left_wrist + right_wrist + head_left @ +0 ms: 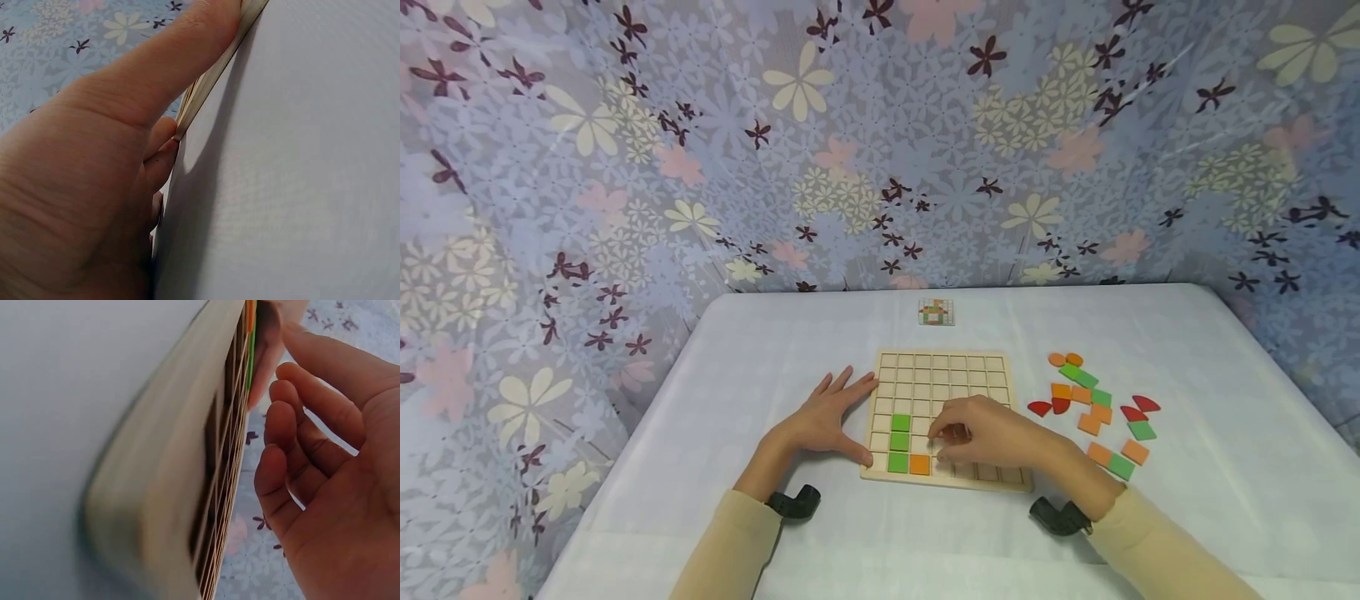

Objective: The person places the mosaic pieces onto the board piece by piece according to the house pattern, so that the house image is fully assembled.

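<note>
Loosely, the right hand [981, 429] bends over the board [942, 375], apparently gripping nothing; the left hand [826, 421], splayed, touches its left edge. Flat square tiles [900, 442] lie by the board's near left corner; they look light, stiff and smooth, best pinched by their sides. The board seems wooden, gridded.

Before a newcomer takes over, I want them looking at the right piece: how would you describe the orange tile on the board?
On the white table lies a flat wooden board marked with a grid. Along its near edge, left of the middle, sits a green tile. The orange tile is immediately to its right, the only orange one visible on the board.
</note>
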### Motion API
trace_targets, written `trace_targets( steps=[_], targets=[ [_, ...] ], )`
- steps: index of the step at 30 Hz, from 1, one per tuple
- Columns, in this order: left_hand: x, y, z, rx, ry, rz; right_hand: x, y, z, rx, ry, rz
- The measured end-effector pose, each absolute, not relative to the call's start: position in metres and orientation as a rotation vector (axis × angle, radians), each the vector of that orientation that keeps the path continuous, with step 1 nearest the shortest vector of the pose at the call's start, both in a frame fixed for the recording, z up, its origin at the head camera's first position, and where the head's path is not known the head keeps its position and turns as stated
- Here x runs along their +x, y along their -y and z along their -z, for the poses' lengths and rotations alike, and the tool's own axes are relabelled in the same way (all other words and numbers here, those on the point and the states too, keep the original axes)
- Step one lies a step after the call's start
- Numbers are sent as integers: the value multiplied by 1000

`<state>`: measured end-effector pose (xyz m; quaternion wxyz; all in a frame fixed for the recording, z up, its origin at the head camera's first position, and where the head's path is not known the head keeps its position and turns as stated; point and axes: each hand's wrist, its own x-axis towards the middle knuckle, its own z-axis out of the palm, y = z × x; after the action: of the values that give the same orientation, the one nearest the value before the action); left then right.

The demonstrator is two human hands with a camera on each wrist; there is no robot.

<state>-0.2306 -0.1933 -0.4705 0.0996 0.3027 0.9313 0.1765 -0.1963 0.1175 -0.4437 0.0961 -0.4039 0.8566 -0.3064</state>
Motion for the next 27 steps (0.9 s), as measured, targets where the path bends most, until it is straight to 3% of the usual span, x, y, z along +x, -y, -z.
trace_targets(
  steps=[27],
  targets=[
    [-229, 193, 468, 929, -2752, -564, -215, -205, 441, -889, -2665, 1049]
  ],
)
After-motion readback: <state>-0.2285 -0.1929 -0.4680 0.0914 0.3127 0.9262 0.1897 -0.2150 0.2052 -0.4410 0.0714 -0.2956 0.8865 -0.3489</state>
